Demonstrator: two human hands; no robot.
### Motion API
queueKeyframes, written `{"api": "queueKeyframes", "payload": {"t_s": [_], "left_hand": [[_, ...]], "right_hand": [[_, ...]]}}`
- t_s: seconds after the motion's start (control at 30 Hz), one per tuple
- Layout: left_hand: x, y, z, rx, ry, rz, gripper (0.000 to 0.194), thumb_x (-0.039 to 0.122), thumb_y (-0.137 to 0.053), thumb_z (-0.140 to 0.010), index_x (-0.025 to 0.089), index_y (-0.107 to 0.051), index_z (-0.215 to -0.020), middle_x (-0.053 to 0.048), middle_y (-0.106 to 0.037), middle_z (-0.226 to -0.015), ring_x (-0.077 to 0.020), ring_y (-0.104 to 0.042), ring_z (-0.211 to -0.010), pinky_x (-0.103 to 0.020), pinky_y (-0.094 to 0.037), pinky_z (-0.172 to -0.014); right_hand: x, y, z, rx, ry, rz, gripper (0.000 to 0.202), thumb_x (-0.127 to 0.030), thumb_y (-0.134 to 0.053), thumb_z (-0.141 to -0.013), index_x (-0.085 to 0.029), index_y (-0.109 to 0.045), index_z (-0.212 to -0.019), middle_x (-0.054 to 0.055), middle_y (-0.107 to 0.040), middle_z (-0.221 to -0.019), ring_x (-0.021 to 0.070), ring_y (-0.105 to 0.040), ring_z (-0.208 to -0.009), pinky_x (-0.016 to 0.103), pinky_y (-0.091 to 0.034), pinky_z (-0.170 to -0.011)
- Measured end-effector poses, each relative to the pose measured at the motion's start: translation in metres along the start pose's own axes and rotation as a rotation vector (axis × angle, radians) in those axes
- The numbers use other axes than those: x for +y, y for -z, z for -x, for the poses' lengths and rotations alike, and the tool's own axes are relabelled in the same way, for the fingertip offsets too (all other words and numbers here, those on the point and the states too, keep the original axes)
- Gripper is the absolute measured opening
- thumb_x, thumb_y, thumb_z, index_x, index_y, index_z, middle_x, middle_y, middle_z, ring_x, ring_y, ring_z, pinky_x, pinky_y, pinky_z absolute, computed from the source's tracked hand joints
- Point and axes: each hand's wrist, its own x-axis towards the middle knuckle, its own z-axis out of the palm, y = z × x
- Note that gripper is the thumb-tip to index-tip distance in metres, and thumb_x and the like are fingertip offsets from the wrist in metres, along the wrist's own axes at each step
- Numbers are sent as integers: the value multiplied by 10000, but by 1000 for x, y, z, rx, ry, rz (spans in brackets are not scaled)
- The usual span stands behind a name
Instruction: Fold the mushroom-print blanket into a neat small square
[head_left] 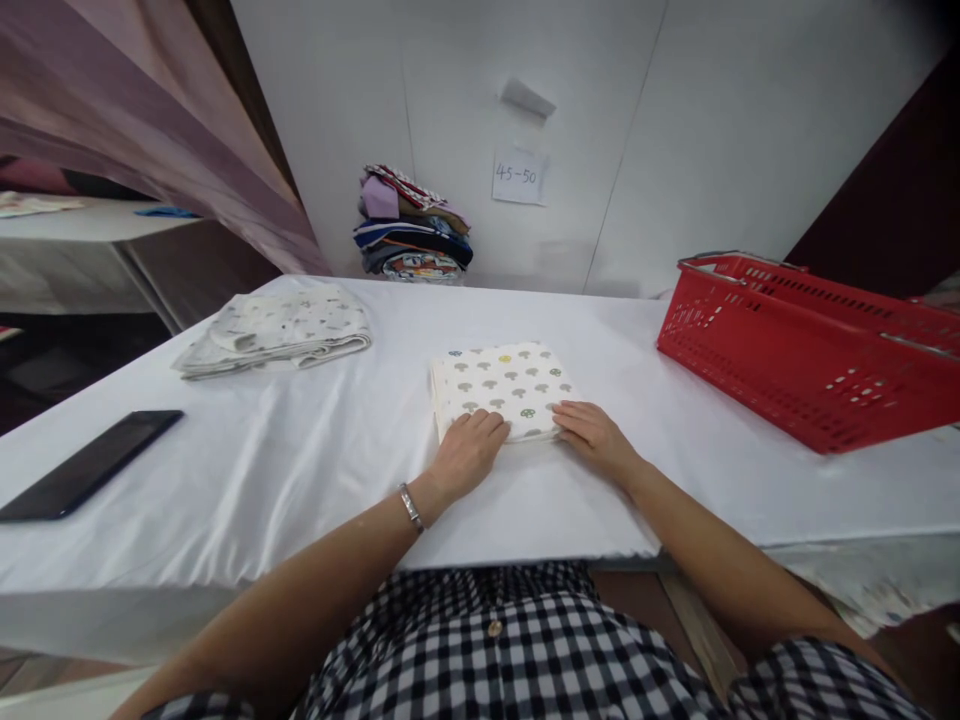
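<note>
A folded white cloth (510, 380) printed with grey mushrooms and a few green and yellow motifs lies flat on the white-covered table (375, 480). My left hand (471, 452), with a metal bracelet at the wrist, has its curled fingers on the cloth's near left edge. At the near right corner, my right hand (596, 438) holds the cloth's edge, its fingers close together on top. The undersides of both hands are hidden. Further left lies another folded cloth (292, 325), pale with small dark prints, its layers loosely stacked.
A red plastic basket (787, 350) with metal handles stands at the right. A dark phone or tablet (90, 465) rests at the left edge. Behind the table, a pile of folded fabrics (412, 230) stands against the white wall, near a paper sign (519, 177) reading 45-50.
</note>
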Motion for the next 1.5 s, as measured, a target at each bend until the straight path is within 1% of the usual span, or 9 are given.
{"api": "queueKeyframes", "payload": {"t_s": [0.17,0.33,0.7,0.93,1.1,1.2,1.3,1.43,1.5], "left_hand": [[-1,1,3,0,-51,9,198,125,-408,-912,176,-585,-985,-55,-606,-893,-197,-531,-833,-355,-423,-706],[-4,4,9,51,78,87,316,245,-517,-875,163,-526,-1180,-120,-555,-1255,-275,-478,-1170,-436,-422,-912],[-5,-6,25,-37,-3,-8,444,23,-342,-876,181,-484,-1267,-84,-573,-1284,-247,-475,-1242,-410,-395,-1006],[-3,-4,28,-57,-13,0,503,24,-301,-864,148,-417,-1336,-131,-487,-1374,-265,-412,-1297,-434,-352,-1044],[-5,-5,26,-80,0,33,512,21,-311,-858,185,-430,-1328,-100,-486,-1379,-255,-432,-1277,-417,-403,-1001],[-5,-8,33,-64,3,53,507,38,-322,-859,169,-422,-1338,-102,-480,-1385,-260,-390,-1312,-424,-359,-1046],[-4,-1,32,-70,32,142,469,111,-382,-864,162,-435,-1327,-108,-490,-1375,-256,-395,-1307,-426,-338,-1067],[-11,19,1,-109,157,298,375,364,-439,-894,180,-543,-1204,-91,-602,-1243,-245,-523,-1176,-407,-421,-995],[-21,19,-20,-61,239,269,398,379,-390,-918,183,-524,-1238,-100,-539,-1330,-257,-435,-1273,-451,-346,-1058]], "right_hand": [[1,-2,3,20,23,9,231,-243,-500,-926,-252,-632,-1115,72,-644,-1200,215,-552,-1173,451,-471,-948],[1,-3,4,-19,-20,1,257,-277,-464,-938,-275,-635,-1129,63,-628,-1227,230,-549,-1178,491,-468,-953],[-1,0,8,-13,-20,-21,273,-262,-496,-923,-300,-630,-1157,39,-635,-1219,225,-562,-1162,477,-486,-948],[-18,12,-57,-49,-57,-74,277,-330,-463,-930,-297,-655,-1126,40,-640,-1204,254,-561,-1158,481,-462,-979],[-24,-17,-102,-321,-106,5,451,-470,-461,-910,-274,-520,-1313,83,-405,-1449,315,-313,-1357,561,-302,-1069],[-15,-38,-95,-481,-197,38,538,-548,-374,-919,-281,-434,-1383,98,-336,-1486,321,-248,-1382,588,-260,-1071],[-9,-47,-82,-487,-198,28,559,-568,-289,-935,-294,-382,-1413,83,-287,-1510,298,-210,-1397,568,-226,-1091],[-11,-45,-84,-531,-234,14,593,-607,-273,-921,-300,-367,-1420,79,-264,-1520,301,-196,-1401,571,-211,-1091],[-8,-42,-93,-560,-249,4,611,-632,-279,-906,-302,-386,-1409,89,-292,-1509,311,-225,-1392,573,-237,-1077]]}}
